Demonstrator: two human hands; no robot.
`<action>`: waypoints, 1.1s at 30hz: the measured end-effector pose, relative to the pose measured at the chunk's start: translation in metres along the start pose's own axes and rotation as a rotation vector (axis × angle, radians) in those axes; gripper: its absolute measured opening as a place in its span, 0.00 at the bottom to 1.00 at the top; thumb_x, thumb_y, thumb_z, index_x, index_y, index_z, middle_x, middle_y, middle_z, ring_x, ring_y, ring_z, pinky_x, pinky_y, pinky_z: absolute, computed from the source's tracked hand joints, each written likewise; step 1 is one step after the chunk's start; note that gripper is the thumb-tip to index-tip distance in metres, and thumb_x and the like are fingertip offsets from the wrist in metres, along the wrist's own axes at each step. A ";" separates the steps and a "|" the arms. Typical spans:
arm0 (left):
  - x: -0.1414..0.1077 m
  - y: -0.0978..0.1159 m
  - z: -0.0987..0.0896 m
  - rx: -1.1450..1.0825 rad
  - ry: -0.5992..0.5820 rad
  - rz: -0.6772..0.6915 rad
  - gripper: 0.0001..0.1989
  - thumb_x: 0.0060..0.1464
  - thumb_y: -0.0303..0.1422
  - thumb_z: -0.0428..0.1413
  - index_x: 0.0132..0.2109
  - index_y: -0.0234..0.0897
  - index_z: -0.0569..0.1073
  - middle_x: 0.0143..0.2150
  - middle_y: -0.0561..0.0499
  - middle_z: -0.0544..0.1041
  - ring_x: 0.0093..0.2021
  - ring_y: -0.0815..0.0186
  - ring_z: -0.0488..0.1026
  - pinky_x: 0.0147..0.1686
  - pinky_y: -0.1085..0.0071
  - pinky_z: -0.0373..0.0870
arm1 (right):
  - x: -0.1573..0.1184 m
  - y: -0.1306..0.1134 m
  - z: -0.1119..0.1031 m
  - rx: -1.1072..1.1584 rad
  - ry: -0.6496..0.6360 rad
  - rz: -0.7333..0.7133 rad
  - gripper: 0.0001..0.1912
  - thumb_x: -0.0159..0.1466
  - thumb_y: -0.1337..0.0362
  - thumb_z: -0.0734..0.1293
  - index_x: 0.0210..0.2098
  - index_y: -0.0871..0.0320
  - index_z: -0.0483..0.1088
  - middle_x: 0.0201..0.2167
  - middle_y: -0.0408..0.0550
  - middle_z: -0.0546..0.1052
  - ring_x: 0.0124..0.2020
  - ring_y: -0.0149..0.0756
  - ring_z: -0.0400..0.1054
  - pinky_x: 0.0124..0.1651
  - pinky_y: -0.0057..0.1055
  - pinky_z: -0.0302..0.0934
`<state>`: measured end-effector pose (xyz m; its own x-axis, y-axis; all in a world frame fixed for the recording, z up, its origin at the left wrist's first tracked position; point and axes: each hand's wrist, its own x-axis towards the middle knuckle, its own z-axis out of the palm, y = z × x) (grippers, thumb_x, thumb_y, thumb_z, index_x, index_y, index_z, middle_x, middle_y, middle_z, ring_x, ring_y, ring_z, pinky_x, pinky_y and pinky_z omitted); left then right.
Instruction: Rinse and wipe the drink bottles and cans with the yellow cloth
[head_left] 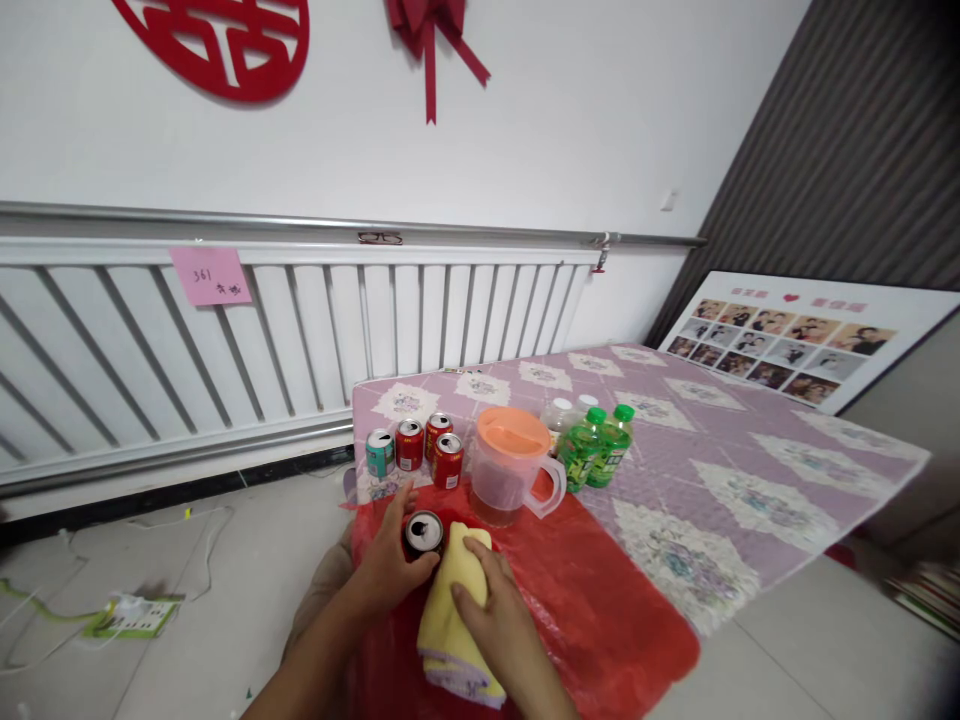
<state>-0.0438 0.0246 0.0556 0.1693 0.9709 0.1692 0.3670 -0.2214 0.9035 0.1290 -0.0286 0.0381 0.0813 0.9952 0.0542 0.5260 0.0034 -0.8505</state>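
Observation:
My left hand is curved around the near side of an opened dark can, its thumb and fingers against it. Just right of that can lies a folded yellow cloth, and my right hand grips it with thumb and fingers. Both rest over a red plastic sheet. Behind them stands a clear pitcher with an orange lid. Three red cans and a teal can are grouped to its left.
Two green-capped bottles and white-capped containers stand right of the pitcher. A floral cloth covers the table. Behind it are a white radiator and a photo board. A power strip lies on the floor at left.

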 end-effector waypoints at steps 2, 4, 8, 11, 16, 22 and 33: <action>0.000 -0.002 0.004 0.025 0.047 -0.014 0.45 0.42 0.28 0.59 0.66 0.40 0.48 0.58 0.42 0.66 0.59 0.53 0.66 0.58 0.53 0.63 | 0.005 -0.004 -0.002 0.021 0.019 -0.015 0.29 0.57 0.64 0.63 0.58 0.59 0.63 0.56 0.55 0.68 0.58 0.43 0.63 0.60 0.38 0.57; -0.001 -0.002 0.006 0.037 0.057 -0.016 0.44 0.43 0.28 0.58 0.66 0.41 0.49 0.53 0.46 0.69 0.53 0.55 0.70 0.55 0.55 0.66 | 0.008 -0.007 -0.003 0.034 0.031 -0.027 0.28 0.56 0.64 0.64 0.58 0.57 0.64 0.55 0.54 0.69 0.57 0.43 0.64 0.59 0.39 0.58; 0.002 0.000 0.003 0.000 -0.005 0.028 0.42 0.45 0.26 0.54 0.67 0.41 0.47 0.50 0.48 0.71 0.50 0.59 0.72 0.54 0.57 0.66 | 0.007 -0.005 -0.001 0.024 -0.016 -0.019 0.28 0.56 0.65 0.64 0.57 0.59 0.65 0.56 0.56 0.69 0.57 0.43 0.64 0.60 0.39 0.57; 0.004 -0.002 -0.002 -0.019 -0.061 0.062 0.43 0.44 0.25 0.53 0.67 0.41 0.48 0.52 0.47 0.72 0.52 0.58 0.72 0.56 0.57 0.65 | 0.004 0.002 0.000 0.015 -0.100 0.029 0.28 0.56 0.65 0.64 0.57 0.58 0.66 0.55 0.55 0.70 0.57 0.43 0.64 0.60 0.40 0.56; 0.006 -0.011 -0.006 -0.045 -0.111 0.087 0.42 0.44 0.24 0.52 0.67 0.40 0.49 0.56 0.45 0.71 0.55 0.58 0.70 0.57 0.57 0.66 | 0.004 0.000 -0.002 0.055 -0.063 0.043 0.28 0.56 0.66 0.64 0.56 0.57 0.66 0.56 0.54 0.70 0.57 0.43 0.64 0.60 0.40 0.56; 0.005 -0.022 -0.003 -0.072 -0.118 0.101 0.40 0.46 0.25 0.52 0.66 0.40 0.49 0.56 0.44 0.71 0.56 0.57 0.70 0.59 0.55 0.64 | -0.005 -0.018 -0.024 0.184 -0.077 0.029 0.29 0.56 0.65 0.64 0.58 0.55 0.63 0.58 0.53 0.67 0.54 0.41 0.67 0.54 0.35 0.62; 0.007 -0.031 -0.003 -0.021 -0.140 0.059 0.39 0.47 0.27 0.52 0.66 0.40 0.49 0.57 0.44 0.70 0.57 0.58 0.69 0.60 0.56 0.63 | -0.013 0.038 -0.117 0.018 -0.075 0.076 0.27 0.53 0.59 0.69 0.54 0.54 0.71 0.57 0.52 0.71 0.59 0.46 0.63 0.62 0.45 0.53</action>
<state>-0.0564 0.0387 0.0298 0.3161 0.9340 0.1667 0.3337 -0.2739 0.9020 0.2470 -0.0532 0.0660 0.0562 0.9972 -0.0491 0.5052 -0.0709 -0.8601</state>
